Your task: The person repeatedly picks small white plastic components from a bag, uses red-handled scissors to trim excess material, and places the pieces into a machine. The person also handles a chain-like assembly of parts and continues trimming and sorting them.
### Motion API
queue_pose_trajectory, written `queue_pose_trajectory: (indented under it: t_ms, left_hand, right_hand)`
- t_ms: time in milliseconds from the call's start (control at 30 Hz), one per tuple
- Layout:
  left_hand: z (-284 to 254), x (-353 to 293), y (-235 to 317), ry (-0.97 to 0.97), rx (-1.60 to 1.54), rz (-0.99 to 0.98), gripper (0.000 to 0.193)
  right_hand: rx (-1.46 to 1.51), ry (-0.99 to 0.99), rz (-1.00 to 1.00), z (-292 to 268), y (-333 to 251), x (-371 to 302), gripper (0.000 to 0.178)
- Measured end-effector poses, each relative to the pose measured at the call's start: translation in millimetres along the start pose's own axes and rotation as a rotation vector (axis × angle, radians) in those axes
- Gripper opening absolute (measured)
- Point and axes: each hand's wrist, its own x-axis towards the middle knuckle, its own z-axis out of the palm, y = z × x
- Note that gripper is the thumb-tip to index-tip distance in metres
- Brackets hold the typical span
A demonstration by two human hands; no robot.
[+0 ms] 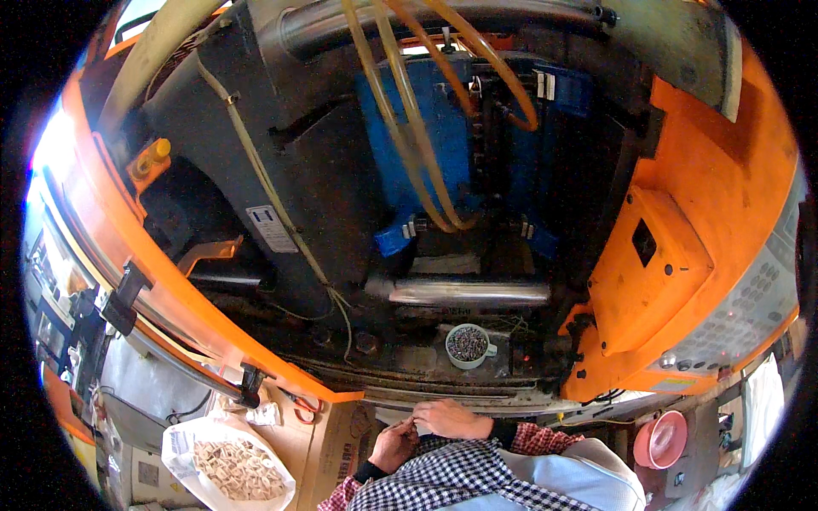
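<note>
My left hand (394, 448) and my right hand (452, 419) meet close in front of my body, above my checked apron (443, 479). The fingers of both are bent and pressed together at the tips; whatever lies between them is too small to make out. Just beyond the hands, on the machine's ledge, stands a pale cup (484, 351) filled with small metal pieces (465, 342). To the left, an opened white bag (181, 441) holds many small beige pieces (239, 468). A cardboard box (334, 456) is beside my left hand.
Ahead is a machine with blue blocks (417, 145), hanging hoses (400, 111) and a steel bar (469, 292). Orange panels flank it, the left frame (230, 328) and the right housing (652, 264). Red-handled pliers or cutters (305, 409) lie near the box; a pink tub (660, 440) stands right.
</note>
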Motion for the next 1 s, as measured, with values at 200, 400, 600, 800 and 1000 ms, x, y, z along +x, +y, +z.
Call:
queue_pose_trajectory:
  t_ms: [200,400,600,800,1000]
  left_hand:
    - [9.4,-12.2,5.4,-0.008,0.011,0.000,0.019]
    - [10.6,-13.3,6.1,0.042,0.054,-0.011,0.021]
    - [25.0,-38.1,16.4,0.144,0.034,0.036,0.020]
    - [18.9,-52.0,22.6,0.154,-0.006,0.085,0.016]
    - [-0.5,-55.5,16.6,0.131,-0.142,0.178,0.012]
  right_hand:
    - [-0.190,0.252,-0.136,-12.2,-4.3,-0.4,0.025]
    - [0.262,0.911,-0.065,-89.8,-7.1,40.8,0.010]
    - [0.602,1.311,0.009,-189.5,43.5,134.0,0.015]
    - [1.008,1.464,-0.072,-295.6,143.3,243.7,0.018]
    - [1.452,1.289,-0.214,-364.0,237.6,313.8,0.019]
